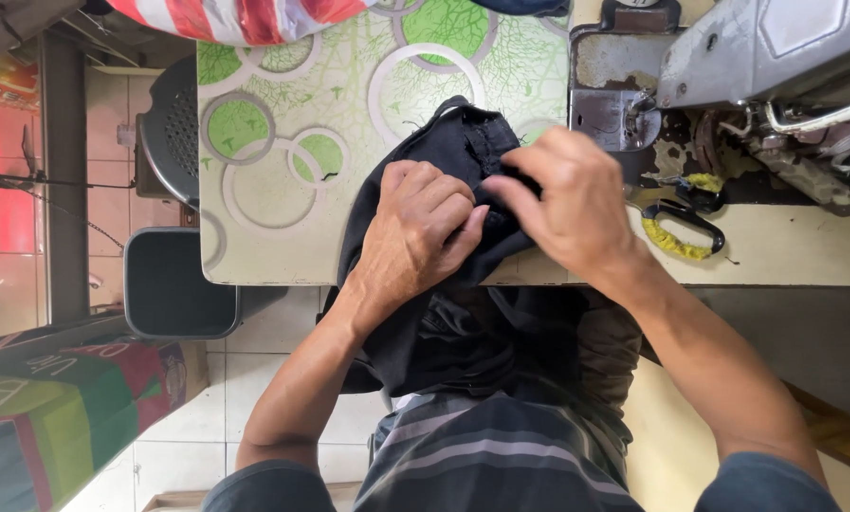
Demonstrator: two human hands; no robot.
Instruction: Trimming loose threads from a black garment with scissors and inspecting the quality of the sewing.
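A black garment lies bunched over the near edge of the sewing table and hangs down into my lap. My left hand is curled into its fabric at the table's edge. My right hand pinches the same fold from the right, fingertips meeting the left hand's. What is pinched between the fingers is hidden. The table is covered in a cloth with green and white circles.
A grey sewing machine stands at the table's right, with scissors with yellow-wrapped handles beside it. A dark bin and a grey perforated chair back sit left of the table. Striped red and white cloth lies at the far edge.
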